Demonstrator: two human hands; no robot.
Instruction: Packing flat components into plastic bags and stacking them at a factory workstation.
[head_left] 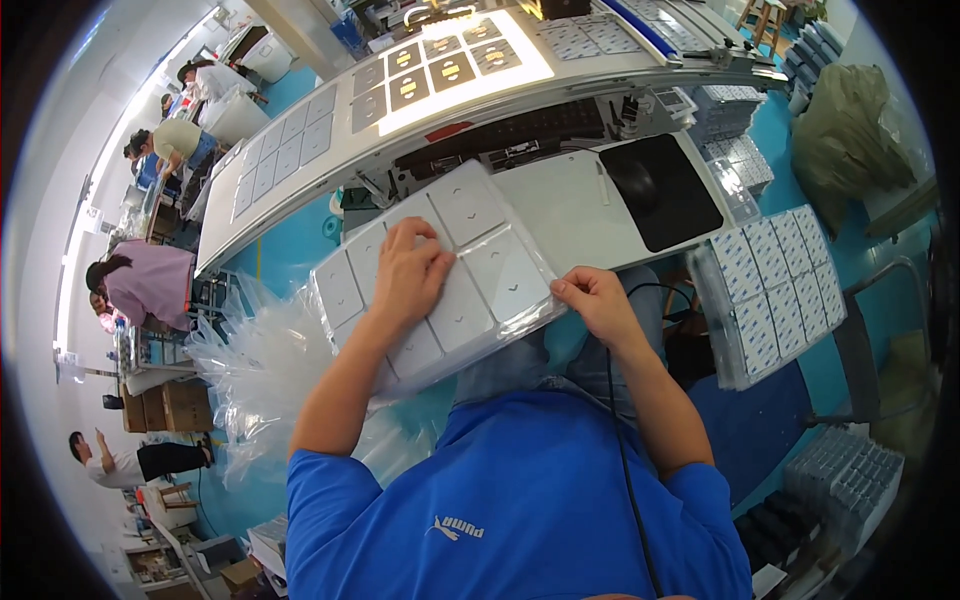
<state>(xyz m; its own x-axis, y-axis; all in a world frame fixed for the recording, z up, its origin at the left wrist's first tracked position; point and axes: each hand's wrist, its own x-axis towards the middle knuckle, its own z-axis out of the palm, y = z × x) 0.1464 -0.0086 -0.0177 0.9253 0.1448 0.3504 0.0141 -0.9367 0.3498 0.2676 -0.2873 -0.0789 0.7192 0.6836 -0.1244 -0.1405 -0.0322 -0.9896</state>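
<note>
A wide clear plastic tray (533, 262) of light grey square panels lies tilted over my lap and against the worktable, its shiny film catching light at the edges. Small arrow-like marks show on several panels. My left hand (410, 270) rests on top of the panels, fingers bent, thumb apart, gripping nothing visible. At the tray's right corner, my right hand (597, 302) pinches the edge of the clear plastic between thumb and fingers. Whether the plastic is a tray rim or a loose wrap there, I cannot tell.
Crumpled clear bags (265, 360) pile up at left. A conveyor (345, 100) carrying more panels, partly under a bright light, runs ahead. A black mat (660, 190) with a mouse lies on the table. Panel stacks (765, 290) stand at right; a cable hangs down my front. People work far left.
</note>
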